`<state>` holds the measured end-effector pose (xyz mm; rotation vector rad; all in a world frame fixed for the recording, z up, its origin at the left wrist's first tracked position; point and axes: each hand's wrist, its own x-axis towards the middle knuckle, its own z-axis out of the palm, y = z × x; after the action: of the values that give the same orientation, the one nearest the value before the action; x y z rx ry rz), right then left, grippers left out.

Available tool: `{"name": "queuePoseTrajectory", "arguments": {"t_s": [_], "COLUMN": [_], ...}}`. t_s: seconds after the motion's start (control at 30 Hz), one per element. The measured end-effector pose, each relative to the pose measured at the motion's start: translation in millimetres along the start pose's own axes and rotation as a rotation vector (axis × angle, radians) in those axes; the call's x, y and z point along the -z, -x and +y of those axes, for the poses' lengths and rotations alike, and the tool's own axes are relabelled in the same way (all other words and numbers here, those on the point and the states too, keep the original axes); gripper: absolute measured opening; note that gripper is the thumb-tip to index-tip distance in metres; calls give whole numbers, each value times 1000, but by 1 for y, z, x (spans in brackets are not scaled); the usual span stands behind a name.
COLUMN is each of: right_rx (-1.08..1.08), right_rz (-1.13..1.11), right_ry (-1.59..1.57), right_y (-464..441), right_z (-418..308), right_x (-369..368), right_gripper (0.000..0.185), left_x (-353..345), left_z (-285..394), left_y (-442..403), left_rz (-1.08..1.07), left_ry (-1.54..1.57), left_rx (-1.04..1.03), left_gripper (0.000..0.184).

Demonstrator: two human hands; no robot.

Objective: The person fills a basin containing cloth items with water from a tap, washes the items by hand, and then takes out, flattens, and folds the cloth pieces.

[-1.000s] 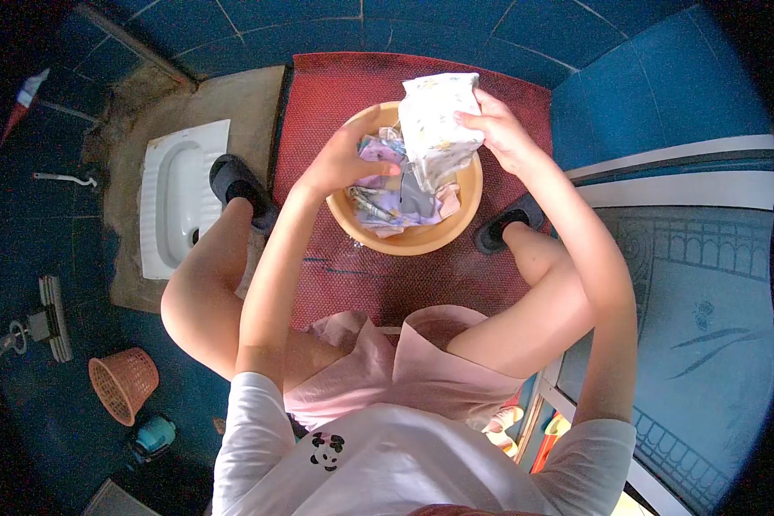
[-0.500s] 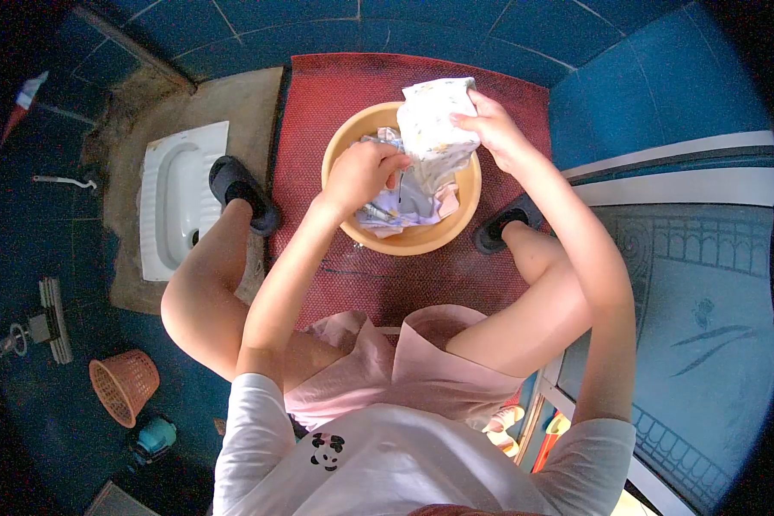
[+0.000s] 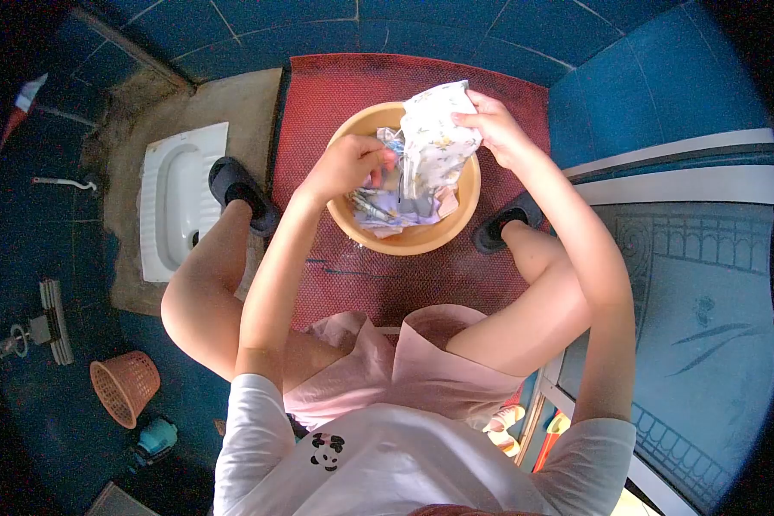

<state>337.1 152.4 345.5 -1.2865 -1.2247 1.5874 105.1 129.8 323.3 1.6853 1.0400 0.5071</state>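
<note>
A white cloth with a small print [image 3: 439, 129] hangs folded over the right side of a yellow-orange basin [image 3: 413, 243]. My right hand [image 3: 494, 129] grips its upper right edge between thumb and fingers. My left hand [image 3: 353, 165] is over the basin's left side, apart from the cloth. Its fingers bend downward and are blurred, so whether they pinch anything is unclear. Beneath both hands, crumpled pale purple, grey and pink laundry [image 3: 400, 206] lies in the basin.
The basin stands on a red textured mat [image 3: 335, 275] between my feet in dark slippers. A white squat toilet [image 3: 185, 202] is to the left, with an orange plastic basket [image 3: 126, 387] lower left. A frosted glass door [image 3: 697, 301] is at the right.
My left hand has drawn back to the left, away from the cloth. The cloth in my right hand has tilted slightly and turned its printed side more into view.
</note>
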Motion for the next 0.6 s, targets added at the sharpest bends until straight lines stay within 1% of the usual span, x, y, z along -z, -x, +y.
{"name": "queuePoseTrajectory", "arguments": {"t_s": [0.07, 0.1, 0.17, 0.2, 0.3, 0.33, 0.37, 0.4, 0.43, 0.47, 0.5, 0.53, 0.57, 0.6], "right_rx": [29, 58, 48, 39, 56, 56, 3, -50, -50, -96, -142, -142, -181, -219], "right_rz": [3, 5, 38, 70, 57, 56, 90, 125, 125, 84, 43, 43, 70, 98], "right_ry": [13, 26, -2, -30, -51, -51, -88, -126, -126, -216, -306, -306, -381, -456], "right_y": [-3, -3, -2, -1, -4, -4, -5, -5, -6, -8, -10, -11, -13, -13], "right_z": [2, 2, -1, -2, 0, 0, 0, 0, 2, 6, 8, 11, 13, 15], "right_x": [4, 4, 1, 0, 1, 0, 0, 0, 2, 7, 10, 12, 13, 14], "right_gripper": [38, 39, 40, 41, 41, 41, 40, 38, 38, 35, 32, 32, 26, 21], "left_x": [1, 1, 1, 2, 5, 5, 4, 4, 3, 2, 0, -2, -4, -7], "left_z": [-4, -5, -6, -7, -7, -7, -7, -4, 0, 3, 5, 6, 8, 9], "left_y": [-1, -1, -1, -2, -2, -2, -2, -2, -1, -1, -2, -3, -4, -4], "left_rz": [-74, -74, -126, -126, -138, -64, 9, 9, 57, 105, 104, 137, 170, 170], "left_ry": [110, 110, 294, 295, 321, 311, 301, 301, 393, 484, 484, 720, 956, 956], "left_rx": [-9, -9, -32, -32, 6, 45, 84, 84, 67, 50, 50, 83, 116, 116], "left_gripper": [18, 18, 18, 18, 19, 20, 21, 21, 22, 24, 24, 25, 27, 27]}}
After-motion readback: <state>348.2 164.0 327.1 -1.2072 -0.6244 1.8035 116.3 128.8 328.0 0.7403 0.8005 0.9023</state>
